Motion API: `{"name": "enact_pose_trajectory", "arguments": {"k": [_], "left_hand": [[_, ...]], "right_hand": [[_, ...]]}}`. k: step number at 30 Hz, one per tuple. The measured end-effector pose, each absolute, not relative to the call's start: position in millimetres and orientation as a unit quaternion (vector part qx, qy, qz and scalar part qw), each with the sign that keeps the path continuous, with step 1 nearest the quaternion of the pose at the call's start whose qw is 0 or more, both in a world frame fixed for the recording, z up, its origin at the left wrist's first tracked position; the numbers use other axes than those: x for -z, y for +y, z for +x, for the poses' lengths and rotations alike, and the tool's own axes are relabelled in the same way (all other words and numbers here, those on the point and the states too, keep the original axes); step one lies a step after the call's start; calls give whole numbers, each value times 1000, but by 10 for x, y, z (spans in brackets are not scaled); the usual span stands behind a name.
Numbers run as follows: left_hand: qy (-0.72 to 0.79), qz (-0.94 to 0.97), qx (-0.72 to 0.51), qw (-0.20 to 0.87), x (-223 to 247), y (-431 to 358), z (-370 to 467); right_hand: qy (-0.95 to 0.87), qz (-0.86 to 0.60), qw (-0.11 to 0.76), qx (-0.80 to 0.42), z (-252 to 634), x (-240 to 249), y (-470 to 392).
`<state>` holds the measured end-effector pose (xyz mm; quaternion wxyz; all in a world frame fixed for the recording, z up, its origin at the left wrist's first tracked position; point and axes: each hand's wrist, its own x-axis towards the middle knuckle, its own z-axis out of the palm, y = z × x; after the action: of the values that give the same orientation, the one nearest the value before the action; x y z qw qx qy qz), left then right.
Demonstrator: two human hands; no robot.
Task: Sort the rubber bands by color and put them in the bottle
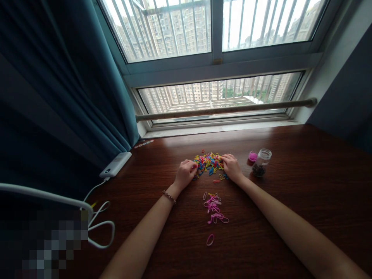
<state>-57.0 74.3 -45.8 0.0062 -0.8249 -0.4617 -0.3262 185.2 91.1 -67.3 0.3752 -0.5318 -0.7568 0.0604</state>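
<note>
A mixed pile of small rubber bands point(209, 162), yellow, blue, red and pink, lies on the brown table. At its left edge is my left hand point(186, 172), fingers curled and pressed together around what looks like a reddish rubber band. My right hand point(231, 166) rests against the pile's right edge, its fingers bent loosely over the bands there; nothing firmly gripped shows. Nearer to me lies a loose group of pink rubber bands point(213, 205) with a yellow one at its top. One single pink rubber band point(210, 240) lies apart, closest to me.
Right of my right hand stands a clear jar point(264, 159) with dark contents, beside a pink lid point(252, 156). A white power bank point(115, 164) with a white cable lies at the left, by the blue curtain point(87, 77). Behind the table point(290, 174) is a barred window.
</note>
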Motion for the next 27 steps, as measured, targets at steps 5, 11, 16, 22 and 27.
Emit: {"name": "enact_pose_trajectory", "arguments": {"k": [5,11,16,22,27], "left_hand": [[-468,-808,358,-7,443,732,-566],[-439,-823,359,-7,419,722,-567],[-414,-835,357,-61,360,669,-514],[-337,-854,259,-301,247,503,-294],[-273,-860,171,-395,254,396,-178]], "right_hand": [[-738,-547,390,-62,1863,668,913],[-745,-529,401,-65,1854,639,891],[-789,-513,335,-50,1821,663,862],[-785,-519,332,-67,1838,698,909],[-779,-523,338,-76,1844,706,925]]}}
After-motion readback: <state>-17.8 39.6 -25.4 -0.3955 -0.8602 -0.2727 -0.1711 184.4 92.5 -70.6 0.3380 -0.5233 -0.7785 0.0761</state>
